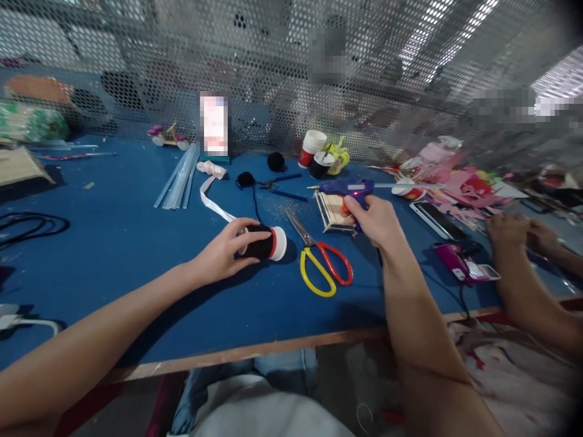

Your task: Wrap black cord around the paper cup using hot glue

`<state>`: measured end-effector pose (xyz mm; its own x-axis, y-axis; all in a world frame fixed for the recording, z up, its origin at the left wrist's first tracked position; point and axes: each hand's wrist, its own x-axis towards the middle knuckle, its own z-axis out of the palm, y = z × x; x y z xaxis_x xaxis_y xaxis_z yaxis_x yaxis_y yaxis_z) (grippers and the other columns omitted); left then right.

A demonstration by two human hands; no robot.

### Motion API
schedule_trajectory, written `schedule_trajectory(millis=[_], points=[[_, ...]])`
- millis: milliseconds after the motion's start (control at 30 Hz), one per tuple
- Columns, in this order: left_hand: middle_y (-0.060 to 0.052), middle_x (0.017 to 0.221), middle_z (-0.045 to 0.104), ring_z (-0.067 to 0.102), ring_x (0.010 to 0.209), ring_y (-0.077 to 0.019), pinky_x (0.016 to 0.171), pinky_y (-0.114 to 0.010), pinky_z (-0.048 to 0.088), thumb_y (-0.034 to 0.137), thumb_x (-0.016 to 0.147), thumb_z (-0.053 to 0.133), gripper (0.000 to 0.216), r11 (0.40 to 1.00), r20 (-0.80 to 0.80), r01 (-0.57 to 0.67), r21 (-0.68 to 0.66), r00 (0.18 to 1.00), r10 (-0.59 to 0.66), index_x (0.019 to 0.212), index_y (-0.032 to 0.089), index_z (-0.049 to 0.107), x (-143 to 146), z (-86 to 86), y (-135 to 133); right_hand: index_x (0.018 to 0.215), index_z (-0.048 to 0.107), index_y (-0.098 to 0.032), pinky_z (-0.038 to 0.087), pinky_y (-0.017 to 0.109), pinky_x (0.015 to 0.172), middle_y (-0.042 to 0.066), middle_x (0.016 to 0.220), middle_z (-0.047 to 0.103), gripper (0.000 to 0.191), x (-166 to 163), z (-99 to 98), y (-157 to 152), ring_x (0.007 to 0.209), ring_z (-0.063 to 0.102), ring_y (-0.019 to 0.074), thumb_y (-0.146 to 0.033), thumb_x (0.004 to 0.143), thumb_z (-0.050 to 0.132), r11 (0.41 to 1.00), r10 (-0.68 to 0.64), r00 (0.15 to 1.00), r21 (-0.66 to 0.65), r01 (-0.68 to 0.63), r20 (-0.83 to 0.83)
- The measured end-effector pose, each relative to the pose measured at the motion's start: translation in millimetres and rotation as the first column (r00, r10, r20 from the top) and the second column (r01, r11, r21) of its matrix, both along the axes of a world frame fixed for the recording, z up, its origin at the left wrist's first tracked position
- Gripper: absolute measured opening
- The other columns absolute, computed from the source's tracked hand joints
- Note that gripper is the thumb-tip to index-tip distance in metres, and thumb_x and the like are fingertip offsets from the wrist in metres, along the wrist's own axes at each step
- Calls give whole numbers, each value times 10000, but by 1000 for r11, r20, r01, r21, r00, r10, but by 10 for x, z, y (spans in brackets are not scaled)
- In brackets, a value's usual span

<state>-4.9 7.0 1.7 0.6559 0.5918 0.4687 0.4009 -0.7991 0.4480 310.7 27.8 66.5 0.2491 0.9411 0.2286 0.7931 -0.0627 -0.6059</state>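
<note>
My left hand (224, 250) is wrapped round a paper cup (268, 243) lying on its side on the blue table (113, 243); the cup is covered in black with a red band and a white rim. My right hand (373, 218) grips the handle of a blue glue gun (348, 188), whose nozzle points left. Just below the gun lies a small frame of wooden sticks (332, 212). Scissors with a red and a yellow handle (321, 264) lie open between my two hands.
Glue sticks (180, 176), white ribbon (212, 194), black pompoms (276, 161), pliers (282, 185) and paper cups (314, 149) lie further back. Pink paper scraps (455, 182) and a phone (437, 218) are at right. Another person's hands (519, 233) rest there. A mesh wall stands behind.
</note>
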Motion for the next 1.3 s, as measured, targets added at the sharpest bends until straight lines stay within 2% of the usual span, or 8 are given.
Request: schedule_trajectory(millis=[133, 367, 500, 633, 733, 900, 1133, 1300], points=[[-128, 1254, 406, 459, 1113, -238, 907, -417, 449, 254, 818, 562, 432, 1000, 0, 5, 4, 1000, -5, 1234, 230, 447, 0, 0, -10, 669, 579, -151, 391, 292, 552, 62, 516, 591, 448, 138, -73, 251, 582, 586, 205, -583, 739, 481, 991, -90, 973, -74, 108, 211], [-132, 1264, 396, 462, 1098, -238, 882, -418, 457, 233, 812, 568, 443, 1000, -8, 17, 21, 1000, -16, 1237, 232, 442, 5, -1, -21, 832, 634, -112, 407, 339, 658, 145, 794, 640, 453, 199, -316, 406, 794, 592, 269, -532, 762, 480, 980, -115, 903, -103, 172, 413], [-138, 1263, 390, 458, 1095, -242, 852, -411, 465, 219, 814, 566, 432, 998, -23, 18, 67, 1000, -16, 1229, 238, 447, 11, -3, -28, 902, 633, -105, 410, 364, 737, 162, 901, 619, 352, 17, -253, 260, 891, 556, 274, -416, 763, 541, 982, -181, 873, 129, 136, 454], [-138, 1231, 383, 447, 1092, -247, 848, -416, 463, 210, 805, 576, 419, 989, -40, 26, 148, 999, -20, 1208, 234, 465, 25, -3, -45, 756, 652, -165, 409, 339, 746, 102, 841, 634, 345, -436, -84, 21, 816, 568, 211, -437, 830, 453, 958, 242, 931, 87, -274, 273], [-137, 1206, 383, 442, 1091, -244, 864, -416, 459, 196, 809, 565, 403, 980, -63, 50, 191, 997, -39, 1201, 224, 477, 35, 4, -59, 794, 666, -188, 406, 305, 769, 68, 909, 654, 419, -787, -32, -67, 854, 584, 183, -470, 872, 367, 806, 573, 819, -155, -571, -36], [-144, 1220, 377, 426, 1119, -255, 887, -429, 454, 192, 811, 560, 414, 980, -93, 70, 185, 994, -53, 1216, 222, 479, 35, 16, -71, 763, 654, -175, 411, 290, 694, 41, 802, 658, 453, -1112, -107, -28, 776, 578, 172, -545, 830, 402, 636, 672, 688, -261, -726, -275], [-140, 1209, 375, 434, 1107, -247, 897, -421, 452, 216, 814, 561, 410, 986, -72, 69, 152, 996, -59, 1217, 216, 484, 24, 20, -66, 729, 609, -151, 415, 261, 658, 18, 739, 617, 221, -1147, -194, -66, 694, 542, 121, -372, 719, 602, 797, 537, 740, -42, -602, -405], [-111, 1172, 418, 450, 1094, -228, 941, -419, 419, 313, 790, 600, 546, 999, 15, 26, -36, 1000, -26, 1293, 243, 398, 34, 64, -84, 771, 566, -162, 423, 269, 687, 25, 774, 625, 207, -1036, -166, -115, 707, 542, 112, -368, 768, 561, 821, 541, 704, 107, -561, -459]])
